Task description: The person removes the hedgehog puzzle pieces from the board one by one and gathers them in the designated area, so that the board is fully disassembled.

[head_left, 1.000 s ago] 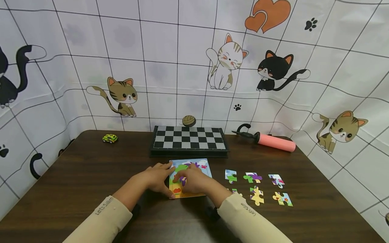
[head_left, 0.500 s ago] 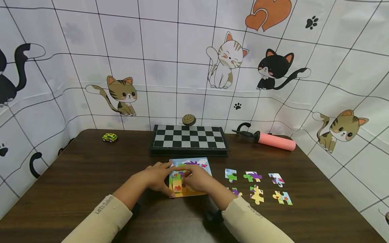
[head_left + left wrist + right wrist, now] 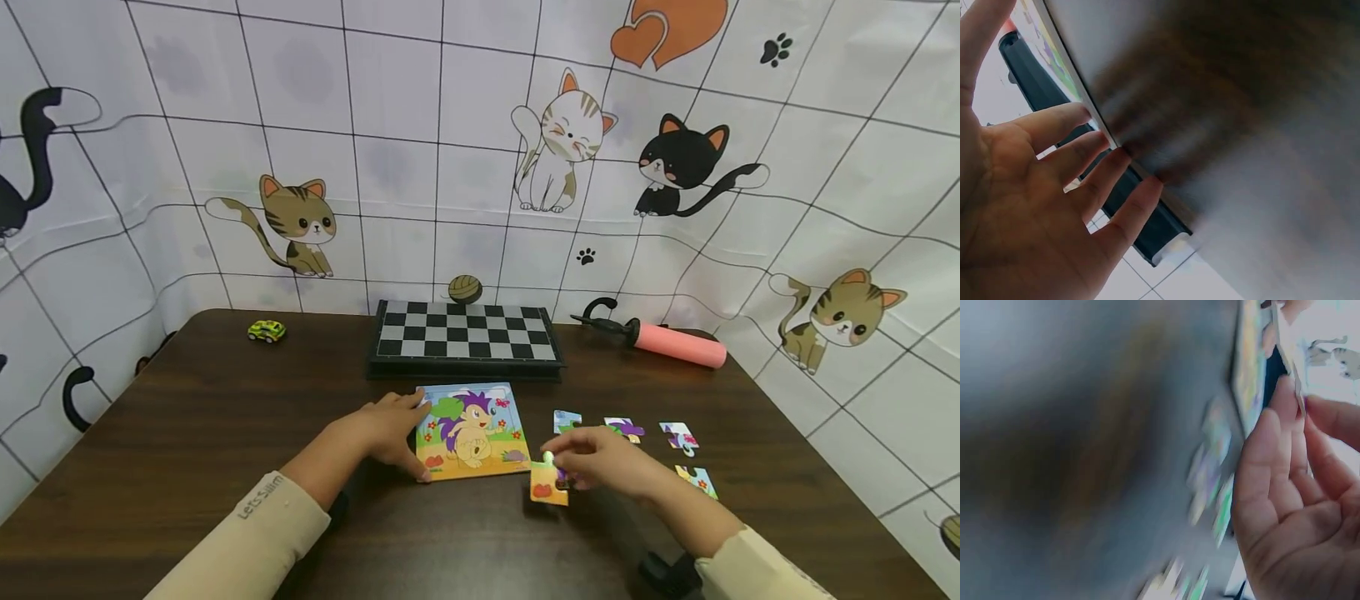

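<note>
Pinching orange puzzle piece (image 3: 549, 485) upright, right hand (image 3: 603, 461), long axis vertical

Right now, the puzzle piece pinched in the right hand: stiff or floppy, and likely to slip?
Probably stiff: the puzzle piece hangs flat and unbent from the right hand. Likely light, since a fingertip pinch on its top edge carries it. It looks thin with a printed face, so it may slip or swivel in that pinch; the wrist view is too blurred to confirm.
</note>
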{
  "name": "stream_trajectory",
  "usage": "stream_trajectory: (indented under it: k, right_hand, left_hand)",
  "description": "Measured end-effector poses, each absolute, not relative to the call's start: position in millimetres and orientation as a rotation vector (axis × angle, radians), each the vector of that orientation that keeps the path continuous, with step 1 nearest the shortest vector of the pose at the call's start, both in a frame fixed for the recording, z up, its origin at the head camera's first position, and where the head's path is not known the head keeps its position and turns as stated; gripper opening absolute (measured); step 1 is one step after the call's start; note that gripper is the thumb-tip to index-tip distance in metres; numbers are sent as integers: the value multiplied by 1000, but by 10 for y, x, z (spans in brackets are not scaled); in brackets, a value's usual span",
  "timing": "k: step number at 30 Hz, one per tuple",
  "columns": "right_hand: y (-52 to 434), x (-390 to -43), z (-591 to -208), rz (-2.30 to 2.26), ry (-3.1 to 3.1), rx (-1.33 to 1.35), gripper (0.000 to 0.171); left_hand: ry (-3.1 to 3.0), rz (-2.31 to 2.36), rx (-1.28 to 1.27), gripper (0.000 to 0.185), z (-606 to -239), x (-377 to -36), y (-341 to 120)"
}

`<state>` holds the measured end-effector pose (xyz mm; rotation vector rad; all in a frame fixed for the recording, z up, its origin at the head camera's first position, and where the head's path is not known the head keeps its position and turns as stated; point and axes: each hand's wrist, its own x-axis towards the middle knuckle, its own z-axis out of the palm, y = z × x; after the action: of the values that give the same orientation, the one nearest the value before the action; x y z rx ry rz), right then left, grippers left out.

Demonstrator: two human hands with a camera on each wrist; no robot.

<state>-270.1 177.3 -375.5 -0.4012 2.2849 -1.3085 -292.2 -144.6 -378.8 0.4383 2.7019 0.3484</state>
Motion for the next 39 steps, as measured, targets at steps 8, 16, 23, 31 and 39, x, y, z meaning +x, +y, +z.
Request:
stream_trajectory:
  k: [8,16,23,31,39]
  right_hand:
    - [2268,-2445,-3824,-1276,2246,-469,26]
    - [2154,-2395,-3835,-1205,2402,-480,21]
    - [2061,-2343,-3750,-999,2650,-465,20]
    - [1762,-2518,-3613,-917,2721,-549,17]
    - [1233,-2800,-3732,-930,2663,-729,19]
  left_hand:
    - [2692,329,444,103,-3746,-2925,-1394]
    - [2684,348,449,102,-3771,-2915,-1429]
    - [2686,333,458,102,-3733,-2903,-1406]
    - [2692,322,464,102,-3731,-2904,-1414]
    - [2688,324,451,102,-3750,-2919,-1425]
